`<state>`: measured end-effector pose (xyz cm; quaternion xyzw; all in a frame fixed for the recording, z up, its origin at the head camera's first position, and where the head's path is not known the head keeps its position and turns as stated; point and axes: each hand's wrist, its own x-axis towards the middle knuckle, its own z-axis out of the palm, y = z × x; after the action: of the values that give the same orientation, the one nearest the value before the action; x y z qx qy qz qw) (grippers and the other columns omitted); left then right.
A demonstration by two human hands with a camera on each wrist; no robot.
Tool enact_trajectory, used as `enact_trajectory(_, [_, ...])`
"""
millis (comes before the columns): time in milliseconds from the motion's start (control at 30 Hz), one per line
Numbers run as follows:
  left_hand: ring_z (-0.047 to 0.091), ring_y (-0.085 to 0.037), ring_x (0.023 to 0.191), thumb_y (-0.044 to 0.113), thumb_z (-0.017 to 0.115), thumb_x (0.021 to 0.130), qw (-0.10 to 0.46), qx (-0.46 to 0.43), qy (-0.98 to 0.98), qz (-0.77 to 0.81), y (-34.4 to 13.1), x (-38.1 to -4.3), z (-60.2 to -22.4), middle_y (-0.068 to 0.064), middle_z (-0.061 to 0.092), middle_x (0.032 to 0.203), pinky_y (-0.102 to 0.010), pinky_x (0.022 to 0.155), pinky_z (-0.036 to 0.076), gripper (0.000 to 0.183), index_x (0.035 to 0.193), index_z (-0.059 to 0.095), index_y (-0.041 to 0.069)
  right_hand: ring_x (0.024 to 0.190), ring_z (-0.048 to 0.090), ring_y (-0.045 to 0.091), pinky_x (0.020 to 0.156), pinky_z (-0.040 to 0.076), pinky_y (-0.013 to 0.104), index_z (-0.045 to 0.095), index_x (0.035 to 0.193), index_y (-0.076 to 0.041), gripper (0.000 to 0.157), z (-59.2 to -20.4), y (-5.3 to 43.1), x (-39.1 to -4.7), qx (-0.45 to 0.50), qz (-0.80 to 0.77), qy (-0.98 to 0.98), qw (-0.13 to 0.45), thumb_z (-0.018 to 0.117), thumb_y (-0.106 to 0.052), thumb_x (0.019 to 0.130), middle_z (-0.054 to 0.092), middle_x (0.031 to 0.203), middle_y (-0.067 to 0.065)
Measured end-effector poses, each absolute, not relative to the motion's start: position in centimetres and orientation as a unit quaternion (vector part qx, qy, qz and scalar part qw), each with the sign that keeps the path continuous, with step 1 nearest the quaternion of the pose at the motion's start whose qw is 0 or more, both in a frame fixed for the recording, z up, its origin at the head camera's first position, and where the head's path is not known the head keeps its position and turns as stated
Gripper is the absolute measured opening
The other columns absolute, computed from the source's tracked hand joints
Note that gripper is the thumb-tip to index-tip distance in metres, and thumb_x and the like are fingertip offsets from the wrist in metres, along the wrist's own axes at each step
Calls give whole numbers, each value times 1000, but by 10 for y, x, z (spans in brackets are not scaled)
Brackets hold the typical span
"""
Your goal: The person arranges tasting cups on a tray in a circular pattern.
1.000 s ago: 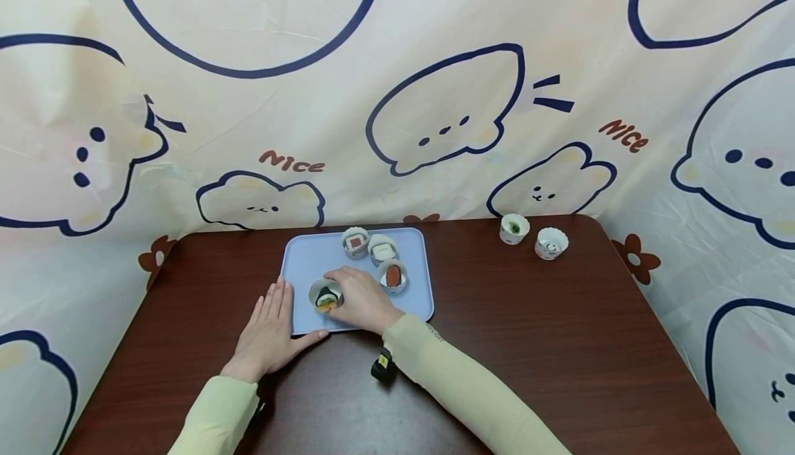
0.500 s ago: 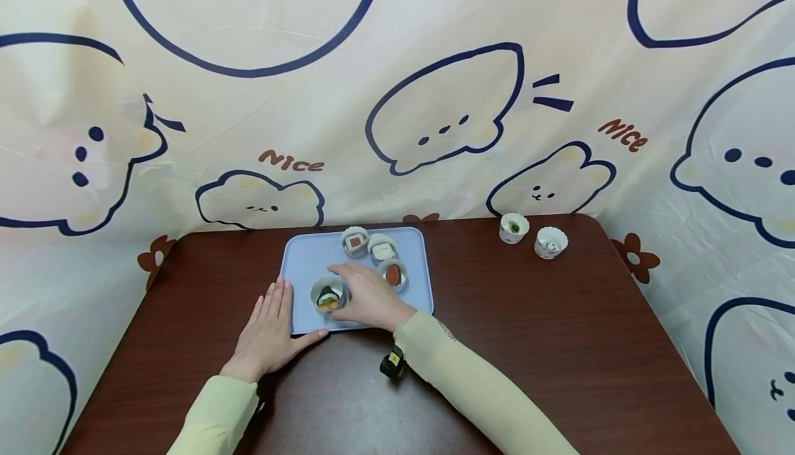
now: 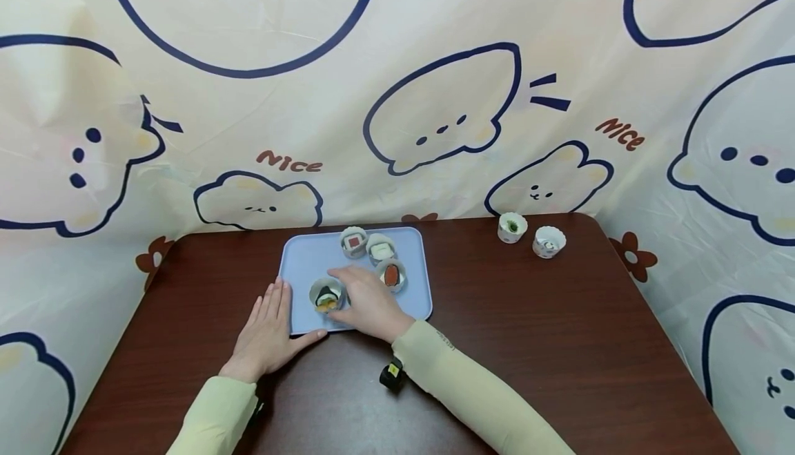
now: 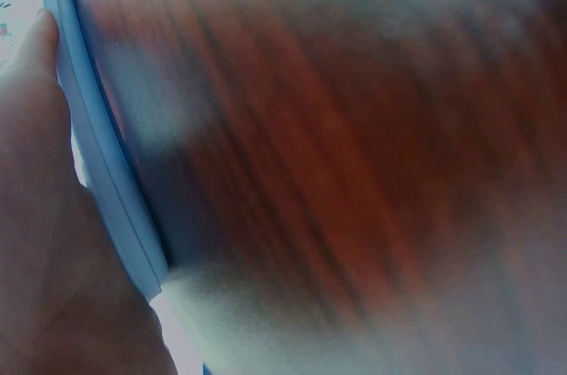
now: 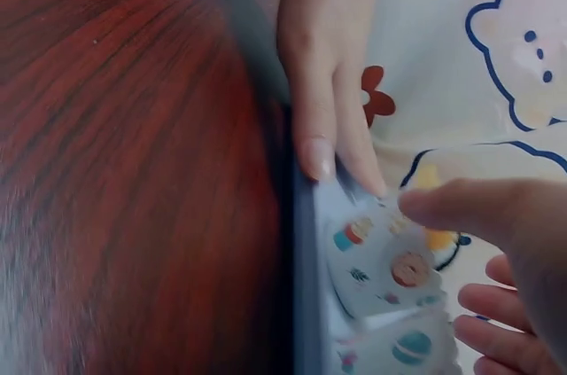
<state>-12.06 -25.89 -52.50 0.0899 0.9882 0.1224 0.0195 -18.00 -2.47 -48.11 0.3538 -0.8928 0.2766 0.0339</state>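
Note:
A light blue tray (image 3: 304, 251) lies on the dark wooden table. My left hand (image 3: 267, 334) rests at its near left corner, fingers straight along the left side and thumb along the front edge. My right hand (image 3: 373, 303) holds a scalloped paper cup (image 3: 313, 289) on the tray between thumb and fingers. Inside that cup sits a small sushi-like piece, dark, green and yellow. In the right wrist view, the right thumb (image 5: 461, 202) meets the rim of the printed paper cup (image 5: 381, 260). The left wrist view shows the left hand (image 4: 44, 198) against the tray edge (image 4: 106, 162).
Three more cups with small food pieces stand on the tray: one with red and white (image 3: 354, 242), one with white (image 3: 381, 250), one with orange (image 3: 391, 275). Two cups, one with green (image 3: 512, 229) and one with white (image 3: 549, 242), stand at the table's back right.
The right hand and its cup have shifted slightly: a little right, then slightly back left. The left hand and the tray stay where they were.

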Motion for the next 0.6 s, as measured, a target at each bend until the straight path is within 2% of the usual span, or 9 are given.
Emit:
enact_trajectory(267, [9, -46, 151, 88, 46, 82, 24, 88, 988, 121, -256, -120, -522, -32, 8, 164, -58, 120, 9, 130, 156, 15, -14, 118, 60, 15, 101, 46, 27, 62, 138, -9, 63, -487, -34, -179, 346, 261, -899, 59, 85, -31, 84, 65, 129, 2])
enact_trajectory(600, [10, -46, 150, 89, 46, 82, 15, 90, 989, 119, -259, -121, -526, -32, 7, 164, -58, 120, 10, 130, 156, 15, -14, 115, 61, 12, 98, 47, 23, 61, 139, -7, 64, -490, -39, -178, 354, 283, -890, 55, 85, -28, 84, 65, 126, 3])
